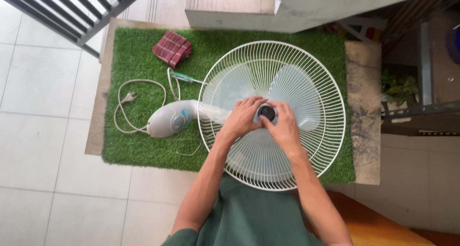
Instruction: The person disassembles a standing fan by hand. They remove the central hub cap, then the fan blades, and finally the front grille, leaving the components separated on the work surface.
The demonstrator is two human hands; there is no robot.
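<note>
A fan (271, 114) is laid flat on a green artificial-grass mat (139, 145), with the rear wire guard (326, 83) facing up and the pale translucent blades (292, 90) exposed. All positions below are referred to the dark hub cap (267, 113) at the centre of the blades.

The left hand (242, 117) is placed just left of the hub cap, fingers curled partly closed against its rim and over the blade root. The right hand (283, 125) is placed just right of it and below it, fingers likewise bent around the cap. The cap is pinched between both hands; neither is fully closed.

Well to the left of the hub cap, the grey motor housing (171, 121) is seen, with its coiled power cord (128, 107) and plug (127, 98) beyond. A green-handled screwdriver (184, 77) lies to the upper left, and a folded red checked cloth (172, 48) farther out in the same direction.

The step in hand is judged to be the turning of the hub cap that retains the blades. For the next move, a firm grip on the cap is called for while the blades are kept from rotating.
</note>
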